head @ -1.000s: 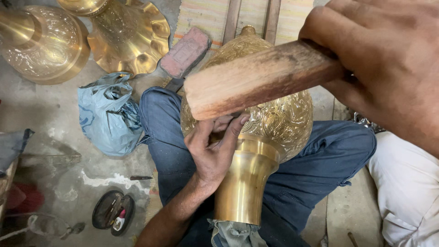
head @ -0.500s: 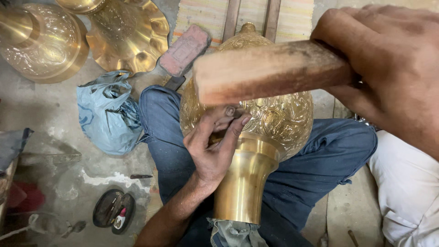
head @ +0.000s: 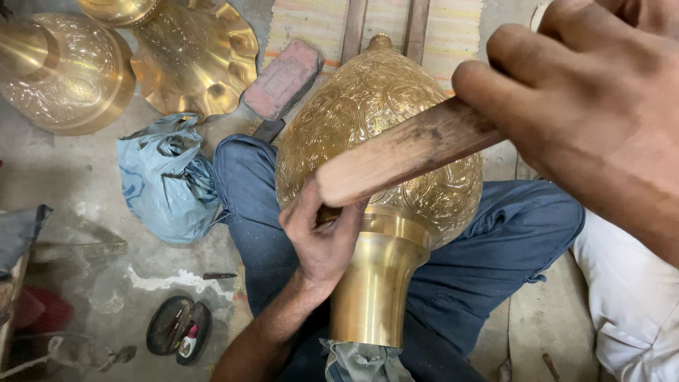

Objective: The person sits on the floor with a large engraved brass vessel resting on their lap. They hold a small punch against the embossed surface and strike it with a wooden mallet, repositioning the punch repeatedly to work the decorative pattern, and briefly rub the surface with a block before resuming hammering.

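A large engraved brass vessel [head: 375, 99] lies across my lap, its smooth neck [head: 371, 283] pointing toward me over my blue trousers. My left hand [head: 322, 244] rests where the body meets the neck. Its fingers are pinched around a small dark tool [head: 327, 214], which is mostly hidden. My right hand [head: 594, 120], close to the camera at the upper right, grips a wooden stick [head: 403, 152]. The stick's rounded end is down on top of my left hand's fingers.
On the concrete floor at the upper left stand a round brass piece [head: 64, 71] and a scalloped brass dish [head: 198, 56]. A blue plastic bag [head: 166, 177], a red brick [head: 283, 78], an open dark case [head: 177, 329] and a striped mat [head: 453, 21] lie around my legs.
The wooden stick has swung down from across the vessel's upper body onto my left hand's fingers. My left hand has stayed at the neck joint.
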### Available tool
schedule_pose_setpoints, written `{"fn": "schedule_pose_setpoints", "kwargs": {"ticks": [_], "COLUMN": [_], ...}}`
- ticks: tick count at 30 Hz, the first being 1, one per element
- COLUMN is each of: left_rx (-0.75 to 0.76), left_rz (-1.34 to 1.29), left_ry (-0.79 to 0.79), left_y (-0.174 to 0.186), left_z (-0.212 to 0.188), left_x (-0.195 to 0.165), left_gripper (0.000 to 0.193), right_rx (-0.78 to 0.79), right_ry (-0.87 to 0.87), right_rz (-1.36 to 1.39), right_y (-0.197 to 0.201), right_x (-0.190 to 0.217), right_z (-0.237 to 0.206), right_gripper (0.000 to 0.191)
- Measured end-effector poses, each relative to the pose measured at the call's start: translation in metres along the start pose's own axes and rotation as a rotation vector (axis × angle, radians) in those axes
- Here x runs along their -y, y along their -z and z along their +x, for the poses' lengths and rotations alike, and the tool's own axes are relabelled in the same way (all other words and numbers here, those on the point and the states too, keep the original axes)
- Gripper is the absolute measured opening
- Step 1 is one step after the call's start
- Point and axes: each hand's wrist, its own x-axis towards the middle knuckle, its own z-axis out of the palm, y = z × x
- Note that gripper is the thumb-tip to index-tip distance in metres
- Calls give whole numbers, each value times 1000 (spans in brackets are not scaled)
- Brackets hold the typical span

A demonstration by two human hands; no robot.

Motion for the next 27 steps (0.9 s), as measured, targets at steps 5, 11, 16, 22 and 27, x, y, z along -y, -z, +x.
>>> {"fn": "schedule_pose_setpoints", "kwargs": {"ticks": [5, 11, 16, 22, 27], "left_rx": [23, -7, -15, 9, 13], "left_rz": [-74, 20, 67, 10, -41], "left_ry": [-68, -122, -91, -94, -42], "left_y": [-1, -1, 1, 0, -2], "left_z": [4, 1, -1, 6, 8], "left_x": [-6, -4, -1, -6, -14], "left_gripper": [30, 31, 25, 22, 25], "right_rx": [45, 100, 28, 56, 152], "right_ry": [-46, -92, -114, -83, -64], "right_rz": [-58, 43, 258, 72, -16], "right_y": [-10, 0, 9, 5, 6], "right_x": [0, 0, 0, 2, 6], "right_z": [-4, 0, 4, -1, -2], "right_gripper": [36, 42, 41, 41, 40]}}
